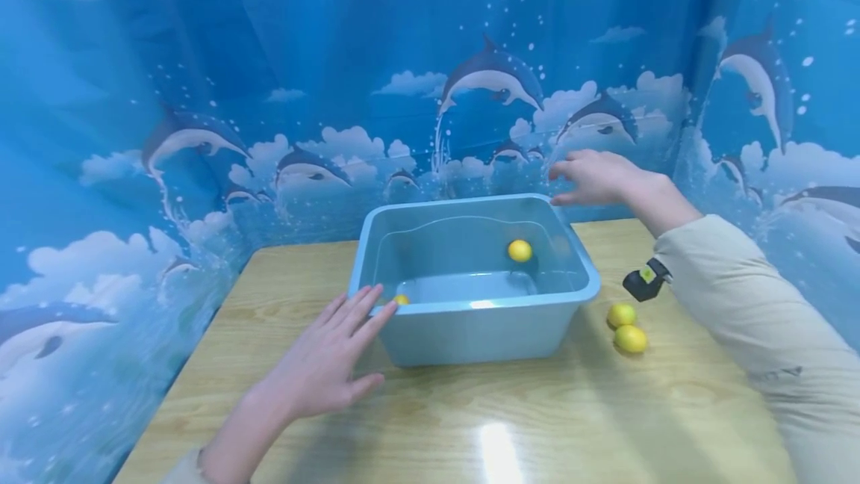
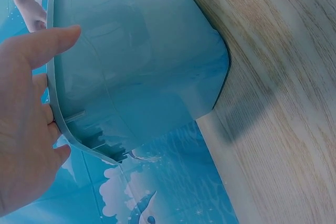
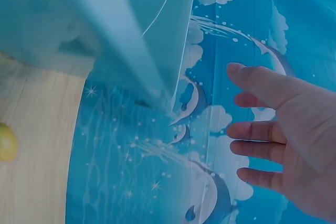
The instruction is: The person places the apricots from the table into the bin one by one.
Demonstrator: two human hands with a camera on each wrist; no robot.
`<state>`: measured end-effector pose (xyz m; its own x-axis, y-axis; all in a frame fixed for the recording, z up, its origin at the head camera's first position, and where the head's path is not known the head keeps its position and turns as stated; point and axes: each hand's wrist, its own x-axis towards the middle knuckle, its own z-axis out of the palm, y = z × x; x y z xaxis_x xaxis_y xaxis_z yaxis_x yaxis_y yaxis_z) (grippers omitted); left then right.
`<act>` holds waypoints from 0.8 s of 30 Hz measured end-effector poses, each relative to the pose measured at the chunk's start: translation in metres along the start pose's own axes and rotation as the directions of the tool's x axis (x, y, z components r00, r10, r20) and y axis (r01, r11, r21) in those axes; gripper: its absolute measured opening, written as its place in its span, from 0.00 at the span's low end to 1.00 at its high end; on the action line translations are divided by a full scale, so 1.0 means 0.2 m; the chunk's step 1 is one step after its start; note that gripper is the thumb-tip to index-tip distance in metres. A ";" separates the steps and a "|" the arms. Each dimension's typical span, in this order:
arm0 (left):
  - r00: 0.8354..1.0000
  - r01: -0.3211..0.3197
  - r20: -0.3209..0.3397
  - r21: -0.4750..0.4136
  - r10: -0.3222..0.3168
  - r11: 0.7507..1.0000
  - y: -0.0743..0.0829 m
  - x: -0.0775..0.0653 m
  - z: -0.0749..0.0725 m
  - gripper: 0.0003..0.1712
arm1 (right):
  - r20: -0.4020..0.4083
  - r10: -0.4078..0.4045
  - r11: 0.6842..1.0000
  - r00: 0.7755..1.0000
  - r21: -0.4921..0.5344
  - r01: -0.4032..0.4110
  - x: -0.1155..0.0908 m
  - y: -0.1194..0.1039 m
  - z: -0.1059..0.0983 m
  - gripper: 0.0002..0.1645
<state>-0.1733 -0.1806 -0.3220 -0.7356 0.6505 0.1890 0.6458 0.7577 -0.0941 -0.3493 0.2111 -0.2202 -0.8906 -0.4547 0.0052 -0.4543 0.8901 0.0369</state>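
A pale wood-grain table (image 1: 430, 417) is carrying a light blue tub (image 1: 484, 338), which is standing toward the far edge. Two yellow lemons (image 1: 631, 340) are lying close together to the tub's right. Bright light is gleaming on the wood in front.

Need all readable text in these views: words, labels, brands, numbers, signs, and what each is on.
None: no text can be read in any view.
Right sleeve: small dark mark, too small to tell if it is lettering.
Black wrist device: yellow-green patch, nothing legible.
Blue bin and yellow items: no lettering seen.
Backdrop: dolphin and cloud print, no words seen.
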 end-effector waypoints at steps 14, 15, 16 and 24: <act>1.000 0.007 -0.009 0.006 -0.007 1.000 0.00 0.01 0.01 0.55 | -0.082 -0.004 0.999 0.997 0.052 0.008 -0.28 0.17 0.17 0.27; 1.000 0.009 -0.006 0.004 -0.009 1.000 0.00 0.01 0.01 0.55 | -0.085 -0.004 0.999 0.996 0.053 0.009 -0.29 0.18 0.19 0.26; 1.000 0.010 -0.004 0.006 -0.010 1.000 0.00 0.01 0.01 0.55 | -0.088 -0.006 0.998 0.996 0.056 0.011 -0.31 0.19 0.22 0.26; 1.000 0.011 0.003 0.002 -0.011 1.000 0.01 0.00 0.00 0.54 | -0.140 -0.037 0.997 0.989 0.062 0.046 -0.42 0.27 0.43 0.23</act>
<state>-0.1731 -0.1792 -0.3224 -0.7432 0.6423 0.1873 0.6372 0.7649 -0.0942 -0.3002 0.3009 -0.3045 -0.8615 -0.4871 0.1434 -0.4952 0.8684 -0.0251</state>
